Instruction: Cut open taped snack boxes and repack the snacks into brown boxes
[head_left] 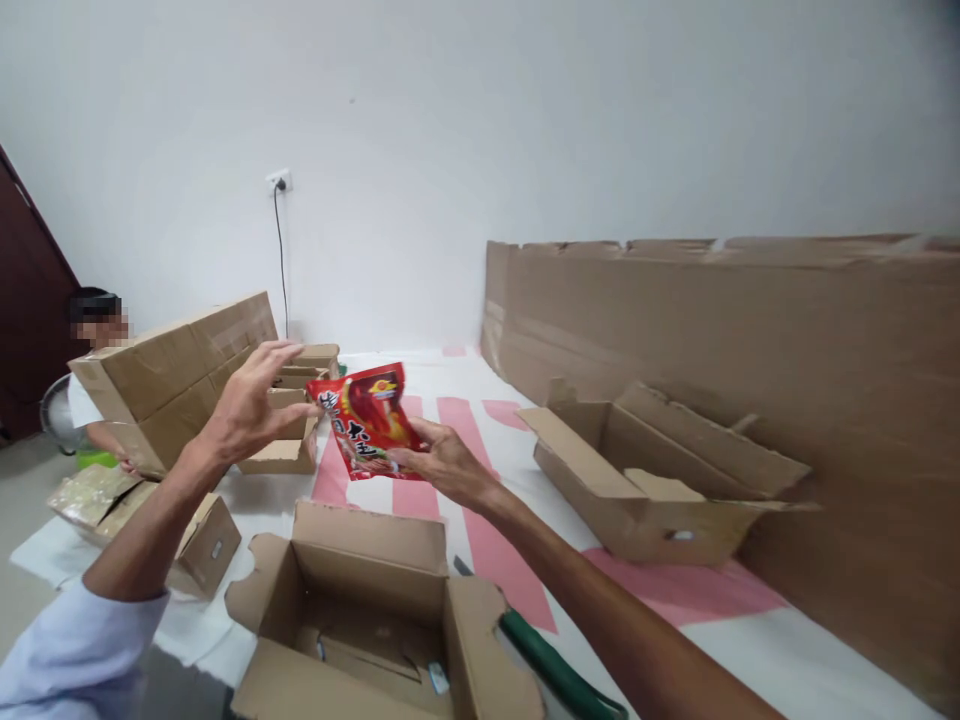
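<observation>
A red snack packet with dark characters and a food picture is held up in the air, tilted. My right hand pinches its right edge between thumb and fingers. On the other side, my left hand is open, fingers and thumb spread apart. Its thumb tip is close to the packet's left edge; whether they touch I cannot tell. Below both hands stands an open cardboard box with its flaps folded out. Small bluish-white pieces show on the box's inside bottom.
An open carton stands on the right before a tall cardboard panel. A dark green tool handle lies beside the near box. More cartons are at left. Behind a big cardboard sheet is another person.
</observation>
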